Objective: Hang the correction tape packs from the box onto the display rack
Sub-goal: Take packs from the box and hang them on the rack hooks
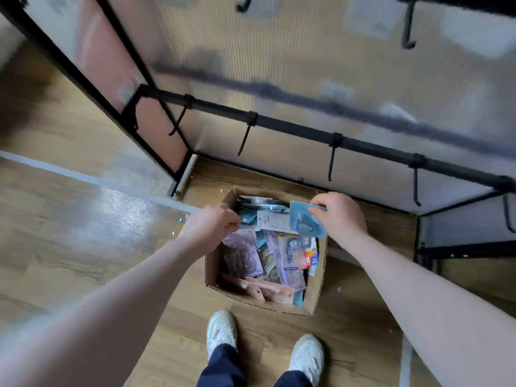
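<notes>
Right hand (pixel 339 216) pinches a blue pack (pixel 305 220) by its top edge, above the open box (pixel 212 270) on the floor. Left hand (pixel 212 227) reaches over the box's left side with fingers curled; its hold cannot be told. Remaining packs (pixel 268 258) lie in the box. Rack (pixel 293 127) hooks (pixel 331 160) hang bare.

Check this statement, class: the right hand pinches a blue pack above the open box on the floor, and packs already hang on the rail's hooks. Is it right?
One thing is wrong: the head view shows the hooks bare, with no packs on them. The right hand does pinch a blue pack above the open box on the floor.
</notes>
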Available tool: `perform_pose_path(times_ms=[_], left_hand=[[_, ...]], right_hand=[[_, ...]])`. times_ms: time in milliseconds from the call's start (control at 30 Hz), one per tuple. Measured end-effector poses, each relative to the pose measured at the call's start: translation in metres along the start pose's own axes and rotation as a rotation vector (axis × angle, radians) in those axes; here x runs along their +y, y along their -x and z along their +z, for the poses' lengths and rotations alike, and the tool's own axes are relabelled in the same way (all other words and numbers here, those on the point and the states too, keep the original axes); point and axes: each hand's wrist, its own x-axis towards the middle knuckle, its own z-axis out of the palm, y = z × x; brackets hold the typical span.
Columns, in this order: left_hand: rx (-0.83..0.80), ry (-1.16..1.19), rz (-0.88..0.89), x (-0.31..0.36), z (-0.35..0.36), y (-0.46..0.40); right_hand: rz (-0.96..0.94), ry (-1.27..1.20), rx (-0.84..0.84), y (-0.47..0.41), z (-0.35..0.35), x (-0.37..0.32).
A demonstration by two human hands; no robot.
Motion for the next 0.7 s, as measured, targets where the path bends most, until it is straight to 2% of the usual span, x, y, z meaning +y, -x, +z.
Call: perform_pose_path(times_ms=[400,700], left_hand=[[0.296,-0.152,0.069,0.063,-0.217,0.051],[0.452,-0.197,0.063,0.099,-0.360,0.111]], right_hand=[[-0.165,0.023,0.231,0.052,-0.212,-0.081],[-0.248,0.039,0.352,0.109,-0.348,-0.146]])
